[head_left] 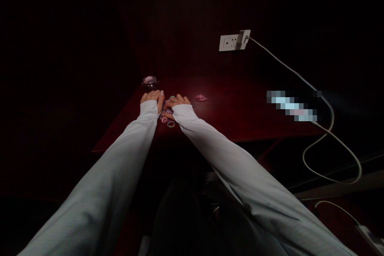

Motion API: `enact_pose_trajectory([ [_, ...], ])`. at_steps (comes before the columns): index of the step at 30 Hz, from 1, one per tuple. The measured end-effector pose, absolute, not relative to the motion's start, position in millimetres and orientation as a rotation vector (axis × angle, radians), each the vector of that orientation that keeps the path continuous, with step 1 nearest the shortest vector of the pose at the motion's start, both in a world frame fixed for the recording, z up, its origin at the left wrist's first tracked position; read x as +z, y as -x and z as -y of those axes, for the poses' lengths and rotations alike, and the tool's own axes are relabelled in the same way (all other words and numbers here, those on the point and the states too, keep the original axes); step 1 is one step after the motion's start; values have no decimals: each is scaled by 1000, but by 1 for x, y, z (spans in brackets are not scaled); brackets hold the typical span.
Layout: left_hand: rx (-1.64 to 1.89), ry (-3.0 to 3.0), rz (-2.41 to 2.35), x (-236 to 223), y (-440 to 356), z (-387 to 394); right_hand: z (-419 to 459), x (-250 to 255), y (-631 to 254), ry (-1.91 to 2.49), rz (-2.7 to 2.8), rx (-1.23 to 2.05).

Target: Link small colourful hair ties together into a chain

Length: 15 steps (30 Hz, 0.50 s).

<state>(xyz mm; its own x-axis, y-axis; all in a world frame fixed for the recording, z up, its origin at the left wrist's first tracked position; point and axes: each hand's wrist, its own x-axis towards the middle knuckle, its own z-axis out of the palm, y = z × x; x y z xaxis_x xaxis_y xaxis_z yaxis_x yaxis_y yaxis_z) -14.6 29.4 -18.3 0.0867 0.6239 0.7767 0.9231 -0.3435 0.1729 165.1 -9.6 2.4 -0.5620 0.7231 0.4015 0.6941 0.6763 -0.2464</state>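
Note:
A loose pile of small colourful elastic hair ties [171,124] lies between my hands on the dark red table. On the pile's left side rests my left hand [152,97], back up; one finger is stretched forward, while the tips of the others are out of sight. My right hand [180,101] is over the right part of the pile, its fingers apart and touching the ties. Just beyond my left hand stands a small clear jar [150,84] with pinkish things at its top. A small pink bunch [201,98], too small to make out, lies right of my right hand.
The dark red table [228,122] ends at a wall with a white socket [229,43] and plugged-in charger. A white cable [300,76] loops down on the right past a blurred-out bright object [292,106]. A white power strip [370,238] shows at lower right.

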Motion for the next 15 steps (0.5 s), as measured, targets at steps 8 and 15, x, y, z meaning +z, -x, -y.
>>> enact_pose_trajectory([
  [8,-1039,2013,1648,-15,11,-26,9,1,-163,1122,2383,74],
  [15,-1040,2024,1721,-10,6,-22,15,1,-162,1184,2308,126],
])
